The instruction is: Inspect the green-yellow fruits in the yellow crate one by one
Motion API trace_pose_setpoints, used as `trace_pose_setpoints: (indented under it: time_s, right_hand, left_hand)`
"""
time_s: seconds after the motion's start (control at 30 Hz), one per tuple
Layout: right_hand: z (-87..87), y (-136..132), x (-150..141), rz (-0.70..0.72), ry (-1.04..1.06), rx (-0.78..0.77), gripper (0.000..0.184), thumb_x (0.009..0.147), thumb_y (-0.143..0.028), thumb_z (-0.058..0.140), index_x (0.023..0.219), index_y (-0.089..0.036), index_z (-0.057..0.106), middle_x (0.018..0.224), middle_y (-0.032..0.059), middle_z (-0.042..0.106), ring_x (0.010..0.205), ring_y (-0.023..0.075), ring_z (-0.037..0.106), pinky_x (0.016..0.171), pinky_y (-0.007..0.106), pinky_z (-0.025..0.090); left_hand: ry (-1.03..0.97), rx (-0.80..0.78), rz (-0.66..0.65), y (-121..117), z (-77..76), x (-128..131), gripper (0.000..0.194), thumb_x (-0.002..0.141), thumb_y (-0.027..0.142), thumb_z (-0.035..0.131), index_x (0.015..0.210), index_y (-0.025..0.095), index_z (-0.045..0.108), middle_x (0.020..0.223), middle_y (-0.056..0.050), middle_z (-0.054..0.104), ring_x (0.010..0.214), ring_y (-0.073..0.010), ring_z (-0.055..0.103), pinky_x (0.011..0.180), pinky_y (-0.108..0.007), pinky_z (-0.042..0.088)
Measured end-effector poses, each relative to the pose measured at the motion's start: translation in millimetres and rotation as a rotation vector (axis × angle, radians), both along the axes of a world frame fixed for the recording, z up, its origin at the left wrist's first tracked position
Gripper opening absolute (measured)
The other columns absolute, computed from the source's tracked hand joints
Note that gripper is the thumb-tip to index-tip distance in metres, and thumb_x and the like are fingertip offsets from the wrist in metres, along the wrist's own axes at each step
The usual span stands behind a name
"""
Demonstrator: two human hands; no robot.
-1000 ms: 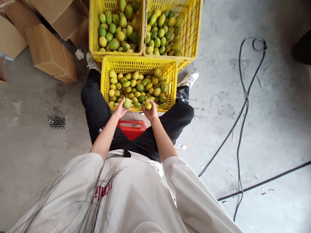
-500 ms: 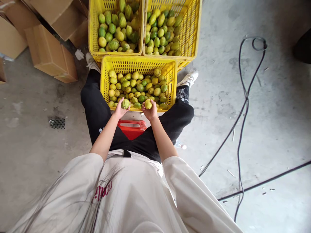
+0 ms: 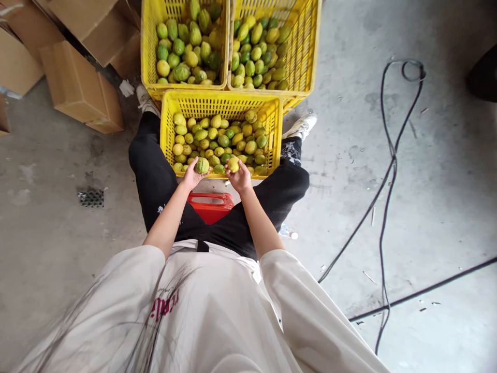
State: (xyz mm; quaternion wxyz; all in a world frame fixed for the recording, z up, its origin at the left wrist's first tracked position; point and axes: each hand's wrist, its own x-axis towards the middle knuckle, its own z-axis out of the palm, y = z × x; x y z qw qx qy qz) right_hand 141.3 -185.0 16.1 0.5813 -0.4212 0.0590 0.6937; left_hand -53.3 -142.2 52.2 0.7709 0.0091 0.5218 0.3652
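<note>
A greenish, ridged lemon rests in my left hand, whose fingers curl around it. My right hand grips a yellower lemon between thumb and fingers. Both hands hover over the near rim of a yellow plastic crate that stands between my legs. Inside that crate lie many yellow and green lemons. The fingers under each held fruit are partly hidden.
Two more yellow crates, a left one and a right one, hold lemons beyond. Cardboard boxes stand at left. A red plastic stool shows beneath me. A looped black cable lies on the concrete floor at right.
Both lemons have been turned a little in my hands. The right one has shifted slightly left and toward the fingertips. The crates have not moved.
</note>
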Motion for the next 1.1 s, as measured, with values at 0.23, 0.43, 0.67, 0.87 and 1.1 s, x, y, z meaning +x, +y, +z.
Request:
trace_pose_setpoints:
  time_s: [0.23,0.43,0.67,0.87,1.1]
  right_hand:
    - [1.0,-1.9,-1.9,-0.007,-0.021,0.048,0.035,0.084,-0.030,0.088,0.106,-0.030,0.061,0.081,-0.0060,0.067,0.064,0.0132,0.056,0.050,0.020,0.038]
    - [-1.3,-1.6,-1.9,0.002,-0.016,0.035,0.028,0.089,-0.030,0.083,0.106,-0.029,0.061,0.081,-0.0058,0.066,0.063,0.0124,0.055,0.050,0.020,0.039]
    - [-3.4,-0.9,0.7,-0.002,0.034,0.004,0.024,0.094,-0.038,0.077,0.106,-0.027,0.060,0.083,-0.0018,0.070,0.074,0.0167,0.068,0.057,0.022,0.051]
    - [-0.7,-0.2,2.6,0.003,0.057,-0.038,0.020,0.093,-0.039,0.071,0.102,-0.025,0.061,0.096,0.0059,0.077,0.086,0.0233,0.074,0.063,0.029,0.062]
    - [2.1,2.7,-1.1,0.004,0.001,-0.037,0.021,0.095,-0.036,0.077,0.094,-0.025,0.059,0.086,0.0009,0.071,0.065,0.0140,0.060,0.047,0.019,0.044]
  left_hand:
    - [0.014,0.049,-0.045,-0.3,1.7,1.4,0.031,0.116,0.038,0.055,0.092,0.022,0.066,0.072,0.000,0.071,0.054,-0.0122,0.065,0.047,-0.021,0.042]
    - [0.026,0.067,-0.049,-0.6,-1.2,1.9,0.028,0.115,0.034,0.052,0.092,0.022,0.064,0.072,0.000,0.069,0.054,-0.0125,0.065,0.047,-0.022,0.041]
    - [0.015,0.071,0.001,-2.8,-1.6,1.6,0.015,0.108,0.037,0.061,0.100,0.025,0.064,0.074,0.001,0.070,0.057,-0.0148,0.067,0.052,-0.024,0.047]
    - [-0.024,0.035,0.069,-2.5,1.5,-1.8,0.033,0.112,0.034,0.038,0.097,0.022,0.065,0.080,-0.002,0.075,0.076,-0.0195,0.078,0.080,-0.034,0.066]
    - [-0.013,-0.010,0.058,0.4,-4.0,0.5,0.020,0.109,0.032,0.058,0.097,0.019,0.069,0.078,-0.003,0.076,0.071,-0.0169,0.075,0.072,-0.028,0.065]
